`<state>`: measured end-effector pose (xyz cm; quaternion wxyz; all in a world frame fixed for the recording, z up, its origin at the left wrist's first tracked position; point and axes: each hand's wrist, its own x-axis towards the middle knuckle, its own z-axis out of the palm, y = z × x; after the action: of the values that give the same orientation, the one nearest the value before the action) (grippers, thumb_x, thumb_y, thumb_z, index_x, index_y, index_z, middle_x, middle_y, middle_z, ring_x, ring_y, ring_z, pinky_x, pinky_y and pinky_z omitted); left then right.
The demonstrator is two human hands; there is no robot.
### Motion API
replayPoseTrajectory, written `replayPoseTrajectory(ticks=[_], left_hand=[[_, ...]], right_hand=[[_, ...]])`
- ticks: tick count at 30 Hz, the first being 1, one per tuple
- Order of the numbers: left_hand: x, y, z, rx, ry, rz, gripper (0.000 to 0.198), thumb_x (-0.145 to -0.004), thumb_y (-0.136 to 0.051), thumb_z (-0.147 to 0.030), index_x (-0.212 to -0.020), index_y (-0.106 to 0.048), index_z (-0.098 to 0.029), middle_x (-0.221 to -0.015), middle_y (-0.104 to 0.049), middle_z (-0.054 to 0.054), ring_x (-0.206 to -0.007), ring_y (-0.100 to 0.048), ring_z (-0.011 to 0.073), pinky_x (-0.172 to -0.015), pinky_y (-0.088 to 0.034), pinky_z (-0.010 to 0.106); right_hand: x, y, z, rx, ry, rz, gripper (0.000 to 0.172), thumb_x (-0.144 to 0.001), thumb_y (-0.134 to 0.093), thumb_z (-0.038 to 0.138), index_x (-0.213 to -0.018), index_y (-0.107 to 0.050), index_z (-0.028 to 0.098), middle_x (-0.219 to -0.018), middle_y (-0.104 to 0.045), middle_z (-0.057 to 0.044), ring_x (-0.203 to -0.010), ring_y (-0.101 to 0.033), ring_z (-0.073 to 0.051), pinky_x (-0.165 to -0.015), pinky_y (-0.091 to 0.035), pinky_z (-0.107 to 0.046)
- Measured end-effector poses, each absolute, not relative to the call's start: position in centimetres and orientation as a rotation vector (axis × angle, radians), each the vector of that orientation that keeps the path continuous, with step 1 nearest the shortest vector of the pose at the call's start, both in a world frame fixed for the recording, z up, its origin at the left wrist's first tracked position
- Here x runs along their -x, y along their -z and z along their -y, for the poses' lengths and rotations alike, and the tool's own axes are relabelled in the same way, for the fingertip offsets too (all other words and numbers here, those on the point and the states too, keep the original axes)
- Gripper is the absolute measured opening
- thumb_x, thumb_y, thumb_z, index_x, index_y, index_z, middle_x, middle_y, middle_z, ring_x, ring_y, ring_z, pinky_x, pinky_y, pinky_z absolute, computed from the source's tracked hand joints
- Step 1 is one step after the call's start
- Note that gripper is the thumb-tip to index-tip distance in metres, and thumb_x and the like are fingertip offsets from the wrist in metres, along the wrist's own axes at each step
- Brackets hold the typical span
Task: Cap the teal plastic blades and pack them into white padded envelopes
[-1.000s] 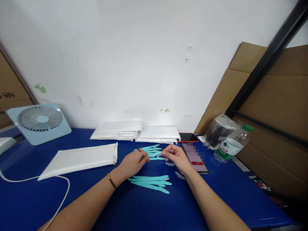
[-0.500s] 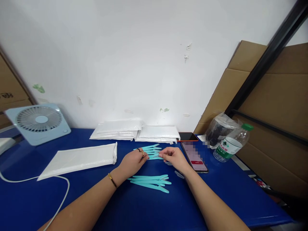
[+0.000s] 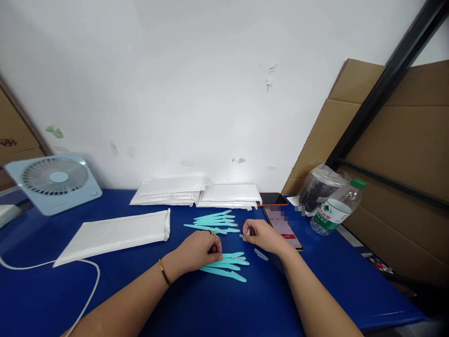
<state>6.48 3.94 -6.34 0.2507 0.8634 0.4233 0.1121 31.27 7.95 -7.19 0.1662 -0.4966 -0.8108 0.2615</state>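
My left hand (image 3: 201, 250) is over the nearer group of teal eyebrow razors (image 3: 228, 274), thumb and fingers closed on one at its handle. Part of that group lies hidden under the hand. Farther back, a second group of eyebrow razors (image 3: 213, 218) lies side by side on the blue table. To the right, my right hand (image 3: 263, 235) pinches a small clear blade cap (image 3: 242, 236) just above the tabletop. Another clear cap (image 3: 260, 254) lies on the table below that hand.
White padded mailers (image 3: 168, 192) are stacked along the wall, and a single mailer (image 3: 115, 234) lies at the left. Beyond it stands a blue fan (image 3: 58, 180). At the right are a lit phone (image 3: 280, 224), a dark phone (image 3: 273, 199), a water bottle (image 3: 335, 210) and a bagged cup (image 3: 317, 189).
My left hand has moved from the farther razors down to the nearer group. The right hand has left the farther razors, shifting right and slightly down to a clear cap.
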Motion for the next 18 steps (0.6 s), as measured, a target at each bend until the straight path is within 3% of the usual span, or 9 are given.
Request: replayPoseTrajectory(ticks=[6, 11, 14, 18], left_hand=[[-6.5, 6.6, -4.3, -2.263, -0.397, -1.234, 0.017, -0.08, -0.046, -0.031, -0.076, -0.059, -0.02, -0.069, -0.058, -0.001, -0.061, -0.049, 0.012, -0.054, -0.031, 0.022], [-6.2, 6.4, -4.4, -2.145, -0.638, -1.282, 0.019, -0.087, -0.035, -0.032, -0.085, -0.05, -0.02, -0.07, -0.053, -0.002, -0.058, -0.044, 0.011, -0.056, -0.033, 0.022], [-5.9, 6.5, -4.9, -2.065, -0.681, -1.284, 0.02, -0.086, -0.035, -0.035, -0.084, -0.049, -0.02, -0.07, -0.051, -0.003, -0.059, -0.042, 0.0107, -0.056, -0.033, 0.022], [-5.7, 6.5, -5.4, -2.037, -0.719, -1.295, 0.021, -0.085, -0.036, -0.035, -0.082, -0.049, -0.019, -0.07, -0.051, -0.003, -0.063, -0.044, 0.011, -0.058, -0.034, 0.022]], right_hand=[[-31.0, 6.7, -7.9, 1.367, -0.793, 2.215, 0.013, -0.071, -0.061, 0.029, -0.078, -0.06, 0.018, -0.065, -0.059, 0.001, -0.057, -0.054, -0.011, -0.05, -0.037, -0.02], [-30.6, 6.2, -7.8, 1.236, -1.023, 1.954, 0.024, -0.073, -0.06, 0.037, -0.089, -0.057, 0.019, -0.068, -0.059, 0.001, -0.052, -0.058, -0.011, -0.048, -0.041, -0.02], [-30.8, 6.1, -8.0, 1.213, -1.087, 1.822, 0.027, -0.072, -0.061, 0.039, -0.085, -0.062, 0.016, -0.065, -0.063, -0.002, -0.062, -0.062, -0.015, -0.055, -0.046, -0.023], [-30.9, 5.7, -8.0, 1.125, -1.304, 1.637, 0.038, -0.07, -0.066, 0.037, -0.099, -0.063, 0.013, -0.083, -0.069, -0.009, -0.084, -0.064, -0.02, -0.075, -0.05, -0.03]])
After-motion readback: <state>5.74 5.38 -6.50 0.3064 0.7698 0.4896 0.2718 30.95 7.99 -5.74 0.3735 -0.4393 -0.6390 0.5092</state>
